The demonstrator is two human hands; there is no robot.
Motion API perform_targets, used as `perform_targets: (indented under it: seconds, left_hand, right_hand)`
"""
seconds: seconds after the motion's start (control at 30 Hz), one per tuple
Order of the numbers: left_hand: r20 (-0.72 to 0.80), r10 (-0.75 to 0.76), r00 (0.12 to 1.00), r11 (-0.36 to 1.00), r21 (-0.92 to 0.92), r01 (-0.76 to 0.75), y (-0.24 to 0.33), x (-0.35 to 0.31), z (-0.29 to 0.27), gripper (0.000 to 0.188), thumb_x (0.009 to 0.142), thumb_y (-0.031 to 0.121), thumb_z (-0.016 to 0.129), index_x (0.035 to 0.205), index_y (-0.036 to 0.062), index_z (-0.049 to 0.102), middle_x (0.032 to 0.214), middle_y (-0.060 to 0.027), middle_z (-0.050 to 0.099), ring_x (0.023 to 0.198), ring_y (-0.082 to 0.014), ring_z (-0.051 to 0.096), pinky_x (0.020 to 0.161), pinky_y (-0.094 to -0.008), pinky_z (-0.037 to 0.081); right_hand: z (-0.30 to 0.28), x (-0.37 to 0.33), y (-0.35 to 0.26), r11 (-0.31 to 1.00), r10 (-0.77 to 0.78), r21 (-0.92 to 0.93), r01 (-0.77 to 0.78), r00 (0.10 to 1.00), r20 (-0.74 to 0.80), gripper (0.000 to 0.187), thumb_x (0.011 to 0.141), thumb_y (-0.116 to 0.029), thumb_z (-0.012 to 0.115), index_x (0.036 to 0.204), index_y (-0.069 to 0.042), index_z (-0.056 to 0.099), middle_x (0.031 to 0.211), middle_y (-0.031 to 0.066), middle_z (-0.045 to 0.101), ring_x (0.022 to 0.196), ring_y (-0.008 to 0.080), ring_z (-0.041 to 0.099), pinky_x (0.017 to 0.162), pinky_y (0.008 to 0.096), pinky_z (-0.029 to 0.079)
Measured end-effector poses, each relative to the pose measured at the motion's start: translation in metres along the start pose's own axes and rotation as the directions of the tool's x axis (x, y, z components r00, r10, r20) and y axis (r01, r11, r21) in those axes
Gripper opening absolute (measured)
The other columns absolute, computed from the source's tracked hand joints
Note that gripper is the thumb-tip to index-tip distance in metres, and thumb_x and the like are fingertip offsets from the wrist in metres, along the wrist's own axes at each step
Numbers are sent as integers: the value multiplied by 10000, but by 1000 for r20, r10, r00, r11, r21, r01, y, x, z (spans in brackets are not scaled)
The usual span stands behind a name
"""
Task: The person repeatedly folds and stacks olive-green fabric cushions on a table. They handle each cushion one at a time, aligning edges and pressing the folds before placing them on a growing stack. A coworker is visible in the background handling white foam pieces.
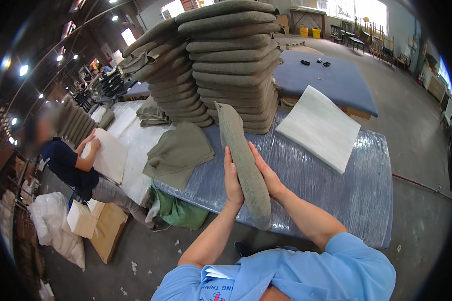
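A grey-green fabric cushion [244,168] stands on its edge between my palms, above the near side of the table. My left hand [233,175] presses flat against its left face, and my right hand [266,173] against its right face. At the cushion's far end a pointed corner of cloth sticks up. Left of it, a loose grey-green cushion cover [180,153] lies flat on the table. On the right rests a white foam pad [320,128]. Straight ahead rises a tall stack of finished cushions [233,67], with a second leaning stack [173,80] beside it.
The table [351,193] is wrapped in shiny plastic film. Behind it stands a blue-topped table [331,75] with small dark items. At left a co-worker [73,160] handles a white pad [110,155]. A green sack [181,208], a white bag [58,226] and foam blocks [83,219] sit on the floor.
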State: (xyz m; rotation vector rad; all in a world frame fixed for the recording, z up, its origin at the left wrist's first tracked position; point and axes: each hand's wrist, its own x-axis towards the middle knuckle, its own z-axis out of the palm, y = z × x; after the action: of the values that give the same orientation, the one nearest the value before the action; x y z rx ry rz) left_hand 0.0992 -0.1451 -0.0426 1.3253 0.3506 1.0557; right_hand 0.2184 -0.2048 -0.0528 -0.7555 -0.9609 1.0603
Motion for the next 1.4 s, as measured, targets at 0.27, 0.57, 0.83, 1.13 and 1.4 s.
perform_targets:
  seconds: [0.27, 0.57, 0.83, 1.13, 1.4]
  left_hand:
    - [-32, -256, 966, 966, 33, 257, -21, 14, 2, 671, 1117, 233, 398, 1704, 45, 133, 1752, -143, 202, 1583, -259, 274, 1266, -363, 265]
    - [-37, -276, 961, 957, 81, 278, -21, 15, -5, 676, 1106, 211, 410, 1712, 81, 141, 1730, -136, 262, 1533, -243, 355, 1230, -354, 318]
    - [-23, -305, 952, 946, 110, 305, -30, 26, -8, 721, 1081, 190, 451, 1721, 123, 126, 1703, -128, 312, 1474, -239, 423, 1193, -348, 361]
    - [5, -244, 970, 942, 240, 236, -53, 103, -44, 721, 1073, 186, 450, 1720, 136, 134, 1771, -109, 172, 1578, -262, 278, 1243, -360, 297]
    - [19, -242, 970, 922, 316, 223, -80, 198, -82, 693, 1091, 200, 429, 1718, 144, 141, 1773, -112, 173, 1591, -260, 262, 1264, -360, 263]
  right_hand:
    - [-29, 23, 25, 987, 98, -108, -118, 980, -174, 667, 1147, -402, 403, 1715, -146, 165, 1765, 98, 184, 1599, 232, 225, 1286, 368, 226]
    - [-19, 28, 16, 971, 165, -134, -200, 958, -234, 644, 1126, -298, 438, 1707, -137, 213, 1752, 123, 231, 1582, 245, 273, 1269, 364, 256]
    - [-20, 21, 21, 978, 95, -156, -140, 959, -265, 664, 1076, -259, 434, 1687, -68, 257, 1747, 151, 250, 1616, 256, 214, 1289, 358, 188]
    - [-20, 31, 37, 918, 28, -378, -118, 971, -236, 653, 1069, -255, 445, 1671, -52, 293, 1739, 167, 264, 1627, 268, 198, 1303, 358, 149]
    - [-1, 36, 38, 852, 93, -471, -229, 951, -293, 637, 1078, -253, 497, 1670, -102, 317, 1734, 156, 279, 1624, 271, 211, 1300, 364, 173]
